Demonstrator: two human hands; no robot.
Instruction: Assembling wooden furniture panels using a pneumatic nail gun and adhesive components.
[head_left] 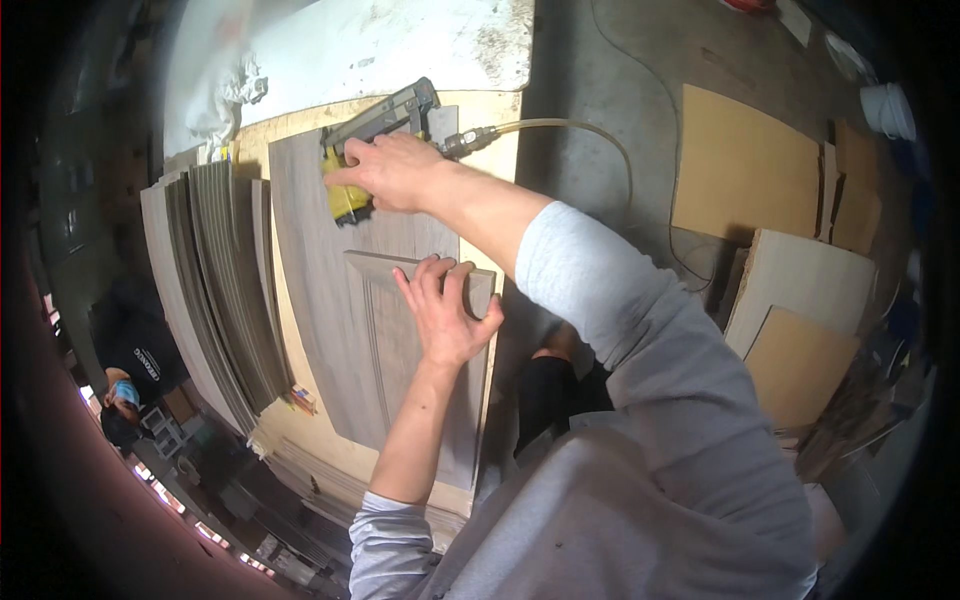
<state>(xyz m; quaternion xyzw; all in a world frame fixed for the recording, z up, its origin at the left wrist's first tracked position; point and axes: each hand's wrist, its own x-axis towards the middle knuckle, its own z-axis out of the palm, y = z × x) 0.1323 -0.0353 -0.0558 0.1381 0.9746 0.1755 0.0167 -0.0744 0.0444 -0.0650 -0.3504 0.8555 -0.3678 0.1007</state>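
Note:
My right hand (398,172) is closed around a yellow and black air nail gun (348,202), which lies tilted over a wood-grain grey board (320,290). From the gun's right end a metal coupling leads into a pale air hose (590,136). Nearer to me, a framed grey cabinet door (388,325) rests on that board. The fingers of my left hand (445,315) curl over its far edge, and the thumb presses at its right side. The gun is apart from the door, just beyond its far edge.
Grey-brown panels (235,280) stand stacked along the table's left side. A white stained surface (400,45) lies beyond the board. Right of the table are flat brown sheets (750,165), leaning boards (800,290) and a white bucket (887,110). Someone masked (125,390) is far left.

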